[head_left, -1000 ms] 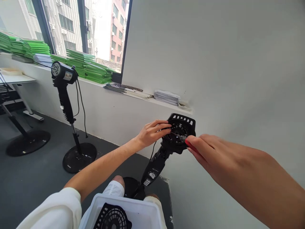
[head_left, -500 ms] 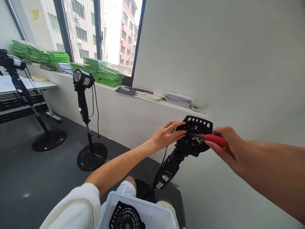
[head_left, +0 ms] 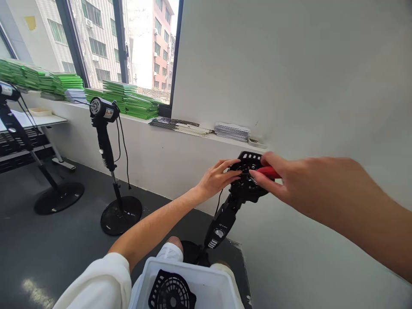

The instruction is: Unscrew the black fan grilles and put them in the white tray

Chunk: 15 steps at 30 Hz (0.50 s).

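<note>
Red-handled tool (head_left: 269, 172) clamped in my right hand (head_left: 298, 178); left hand (head_left: 214, 181) against black plate (head_left: 246, 193) atop fan stand (head_left: 222, 226), grip unclear. I'd align tip squarely, press gently.

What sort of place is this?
Looks like a small assembly or repair workspace, likely for fans: a pedestal stand with bare motor, a red-handled tool at a black slotted housing, and a white bin holding another slotted part.
</note>
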### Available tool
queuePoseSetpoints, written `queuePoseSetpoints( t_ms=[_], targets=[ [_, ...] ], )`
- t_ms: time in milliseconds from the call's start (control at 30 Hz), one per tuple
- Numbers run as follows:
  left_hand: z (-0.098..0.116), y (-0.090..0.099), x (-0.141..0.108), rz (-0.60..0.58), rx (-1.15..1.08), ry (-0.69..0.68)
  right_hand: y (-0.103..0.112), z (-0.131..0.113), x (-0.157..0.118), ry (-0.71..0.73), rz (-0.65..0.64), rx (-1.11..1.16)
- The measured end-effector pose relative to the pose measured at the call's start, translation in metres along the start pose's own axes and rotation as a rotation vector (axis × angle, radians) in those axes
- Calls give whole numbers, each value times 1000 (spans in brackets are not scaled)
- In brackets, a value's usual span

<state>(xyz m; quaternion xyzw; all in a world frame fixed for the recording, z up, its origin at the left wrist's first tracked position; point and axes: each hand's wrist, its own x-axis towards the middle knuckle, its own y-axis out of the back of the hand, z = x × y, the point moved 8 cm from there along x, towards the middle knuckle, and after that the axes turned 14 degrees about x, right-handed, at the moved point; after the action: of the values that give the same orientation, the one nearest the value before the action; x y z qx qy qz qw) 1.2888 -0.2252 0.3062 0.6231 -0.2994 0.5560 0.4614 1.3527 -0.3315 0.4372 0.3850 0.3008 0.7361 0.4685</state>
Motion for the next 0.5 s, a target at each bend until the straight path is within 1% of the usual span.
queuePoseSetpoints(
  t_ms=[67, 100, 233, 267, 367, 400, 500],
  targets=[
    [-2, 0, -1, 27, 0, 29, -5, -1, 2, 23, -74, 112],
    [-4, -1, -2, 43, -4, 61, -6, 1, 3, 14, -86, 115],
    [-10, -7, -6, 74, -83, 185, -2, 12, 0, -62, -15, -29],
    [-10, -8, -7, 72, -107, 199, -2, 12, -1, -54, -16, -2],
    [-9, -13, -10, 71, -146, 228, -8, 9, -3, 18, -79, 169],
    [-9, -13, -11, 77, -152, 237, -9, 9, -4, 23, -83, 184],
    [-8, -13, -13, 87, -174, 236, -5, 16, -5, -49, -26, 85]
  ],
)
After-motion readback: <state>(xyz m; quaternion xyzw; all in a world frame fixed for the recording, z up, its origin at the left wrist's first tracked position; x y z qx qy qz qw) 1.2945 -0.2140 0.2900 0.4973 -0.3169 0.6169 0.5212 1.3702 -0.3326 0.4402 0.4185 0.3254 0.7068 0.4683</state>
